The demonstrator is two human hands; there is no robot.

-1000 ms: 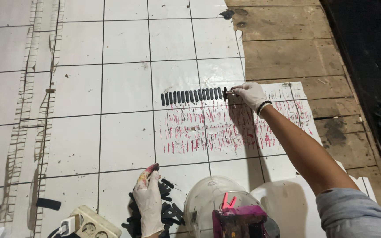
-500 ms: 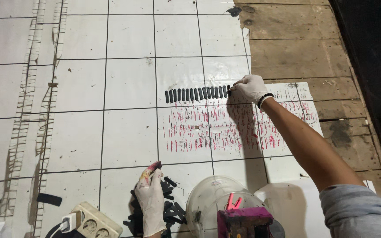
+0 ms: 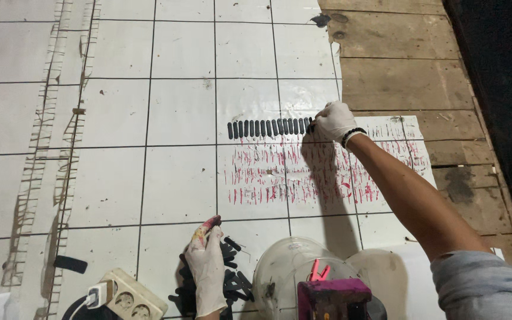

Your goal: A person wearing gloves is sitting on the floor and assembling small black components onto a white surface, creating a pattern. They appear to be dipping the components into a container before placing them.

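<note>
Small dark sticks [image 3: 268, 128], slim and matte, stand side by side in a row on glossy white tiles [image 3: 179, 112], long axes running away from the viewer; gloved right hand [image 3: 332, 121] pinches the end stick; gloved left hand [image 3: 207, 274] rests flat on a loose pile of them [image 3: 232, 278].

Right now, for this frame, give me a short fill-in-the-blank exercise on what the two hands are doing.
1. The right hand places a piece at the ____ end of the row of black pieces.
2. The left hand rests on a ____ of loose black pieces.
3. Both hands wear ____ gloves.
4. The streaks below the row are ____.

Missing: right; pile; white; pink
</note>
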